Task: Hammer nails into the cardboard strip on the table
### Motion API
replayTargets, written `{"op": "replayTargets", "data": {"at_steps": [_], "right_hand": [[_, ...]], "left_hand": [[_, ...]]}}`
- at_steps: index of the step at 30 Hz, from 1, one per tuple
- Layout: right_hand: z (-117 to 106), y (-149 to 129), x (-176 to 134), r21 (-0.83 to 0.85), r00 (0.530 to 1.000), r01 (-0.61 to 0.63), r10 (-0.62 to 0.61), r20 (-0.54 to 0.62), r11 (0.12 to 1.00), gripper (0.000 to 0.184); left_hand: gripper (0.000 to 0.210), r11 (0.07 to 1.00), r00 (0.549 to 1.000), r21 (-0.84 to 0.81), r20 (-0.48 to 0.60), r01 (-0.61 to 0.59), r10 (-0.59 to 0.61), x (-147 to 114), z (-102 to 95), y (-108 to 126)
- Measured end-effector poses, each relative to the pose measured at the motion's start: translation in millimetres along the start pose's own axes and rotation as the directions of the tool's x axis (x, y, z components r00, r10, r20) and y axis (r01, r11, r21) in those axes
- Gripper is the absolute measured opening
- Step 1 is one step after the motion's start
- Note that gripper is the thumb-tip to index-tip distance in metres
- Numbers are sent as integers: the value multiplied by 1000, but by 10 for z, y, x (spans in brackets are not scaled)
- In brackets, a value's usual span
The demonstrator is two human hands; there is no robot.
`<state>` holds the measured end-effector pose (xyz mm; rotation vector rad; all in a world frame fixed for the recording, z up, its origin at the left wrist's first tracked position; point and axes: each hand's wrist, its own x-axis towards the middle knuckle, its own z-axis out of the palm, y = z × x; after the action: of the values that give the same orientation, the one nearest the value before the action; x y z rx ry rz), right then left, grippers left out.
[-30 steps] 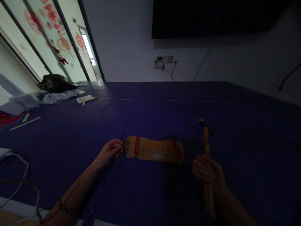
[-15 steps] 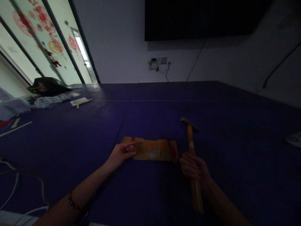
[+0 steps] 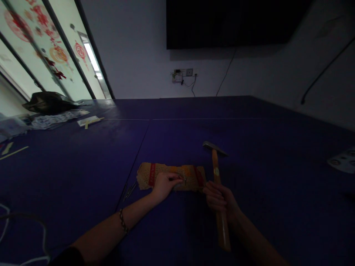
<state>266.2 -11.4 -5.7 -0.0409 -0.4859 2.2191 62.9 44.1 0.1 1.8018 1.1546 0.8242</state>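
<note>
Purple tabletop point(image 3: 249, 162): left fingers point(image 3: 174, 181), pressed together, have moved along the brown strip point(image 3: 181, 169); right fingers point(image 3: 215, 198) grip a hammer point(image 3: 215, 164).

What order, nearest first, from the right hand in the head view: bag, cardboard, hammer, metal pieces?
1. Hammer: in the right hand.
2. Cardboard: just left.
3. Metal pieces: past cardboard's left end.
4. Black bag: far left, toward the back.
</note>
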Motion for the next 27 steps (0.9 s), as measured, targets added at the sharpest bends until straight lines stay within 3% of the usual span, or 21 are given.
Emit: {"op": "replayTargets", "data": {"at_steps": [5, 7, 10, 13, 17, 27], "right_hand": [[3, 26, 39, -55, 990, 32, -39, -132, 998, 11], [38, 50, 62, -124, 959, 64, -95, -266, 990, 25], [100, 101, 96, -216, 873, 89, -180, -453, 972, 37], [133, 145, 114, -254, 811, 101, -228, -538, 962, 42], [108, 149, 105, -288, 793, 118, -265, -548, 950, 44], [42, 132, 100, -327, 841, 183, -320, -436, 927, 45]], "left_hand": [[12, 995, 999, 90, 14, -43, 41, 1, 5, -44], [12, 990, 998, 126, 4, -58, 57, -4, 14, -46], [12, 980, 996, 183, -9, -82, 85, -9, 29, -34], [11, 969, 995, 224, 10, -103, 103, -7, 38, -15], [14, 960, 990, 246, 56, -136, 126, 7, 43, -14], [14, 931, 970, 278, 120, -235, 209, 7, 20, -17]]}}
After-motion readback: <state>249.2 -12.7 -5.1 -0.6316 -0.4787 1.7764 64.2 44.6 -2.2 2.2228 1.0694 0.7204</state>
